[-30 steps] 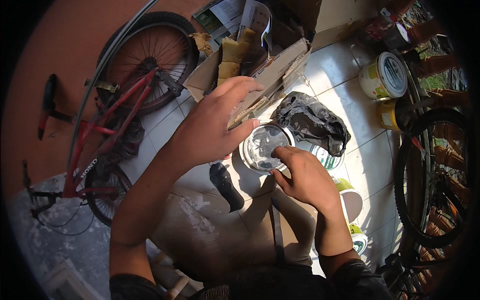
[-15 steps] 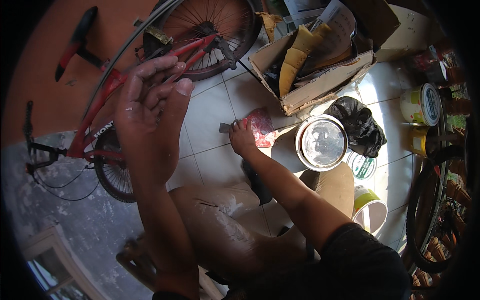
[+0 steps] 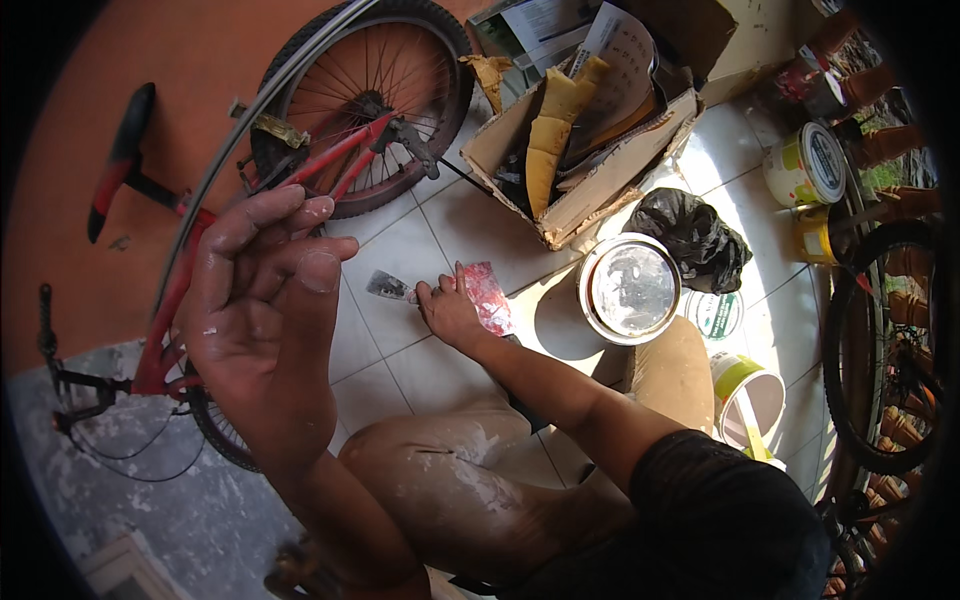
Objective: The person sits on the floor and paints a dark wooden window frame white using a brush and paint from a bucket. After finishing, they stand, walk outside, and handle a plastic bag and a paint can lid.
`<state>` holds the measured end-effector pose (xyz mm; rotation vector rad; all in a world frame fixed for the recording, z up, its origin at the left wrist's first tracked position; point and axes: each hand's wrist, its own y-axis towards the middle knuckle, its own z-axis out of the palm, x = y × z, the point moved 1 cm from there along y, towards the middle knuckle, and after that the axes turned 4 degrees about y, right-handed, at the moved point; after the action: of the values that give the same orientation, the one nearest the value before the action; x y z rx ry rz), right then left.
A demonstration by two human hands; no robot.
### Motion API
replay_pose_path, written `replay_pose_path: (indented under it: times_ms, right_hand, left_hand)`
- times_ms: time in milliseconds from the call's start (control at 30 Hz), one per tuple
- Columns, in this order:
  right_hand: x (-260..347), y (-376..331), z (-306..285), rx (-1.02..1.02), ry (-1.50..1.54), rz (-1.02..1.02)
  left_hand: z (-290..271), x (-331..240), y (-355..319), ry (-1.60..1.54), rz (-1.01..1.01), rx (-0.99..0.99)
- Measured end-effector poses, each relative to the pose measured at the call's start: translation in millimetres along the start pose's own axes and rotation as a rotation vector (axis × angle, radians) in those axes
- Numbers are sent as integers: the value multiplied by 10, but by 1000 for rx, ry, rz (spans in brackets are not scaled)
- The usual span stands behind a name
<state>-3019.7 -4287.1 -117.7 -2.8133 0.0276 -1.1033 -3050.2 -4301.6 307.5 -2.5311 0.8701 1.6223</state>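
Note:
My left hand (image 3: 262,310) is raised near the bicycle, palm showing, fingers loosely curled and thumb apart, with nothing in it. Pale smears mark its skin. Down on the tiles, my right hand (image 3: 450,312) is closed on a putty knife (image 3: 388,287); its dark, smeared blade sticks out to the left and most of the handle is hidden. A red and white flat piece (image 3: 487,300), perhaps plastic, lies beside that hand. To its right stands a round tub (image 3: 632,288), whitish inside, with a pale rim.
A red bicycle (image 3: 330,165) leans along the orange wall. An open cardboard box (image 3: 620,165) of scraps stands ahead. A black plastic bag (image 3: 690,235) and a round lid (image 3: 716,314) lie past the tub. Paint buckets (image 3: 808,165) and a tyre (image 3: 838,360) line the right side.
The view has shifted, so the floor things sit further left. More of the putty knife's blade shows past my right hand. A yellow strip now shows at the lower right bucket.

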Motion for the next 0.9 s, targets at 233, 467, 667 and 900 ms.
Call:
replay_pose_path:
  times_ms: [233, 467, 667, 900]
  right_hand:
    - [-323, -41, -397, -131, 421, 221]
    - [-138, -1090, -1687, -231, 530, 396]
    - [-384, -2212, -3216, -54, 342, 481]
    - [-801, -2963, -4337, -410, 488, 619]
  left_hand:
    - [75, 10, 14, -33, -104, 9]
    - [957, 799, 658, 77, -165, 211]
    - [2466, 2536, 1405, 875, -283, 769]
    - [3423, 3195, 941, 560, -414, 576]
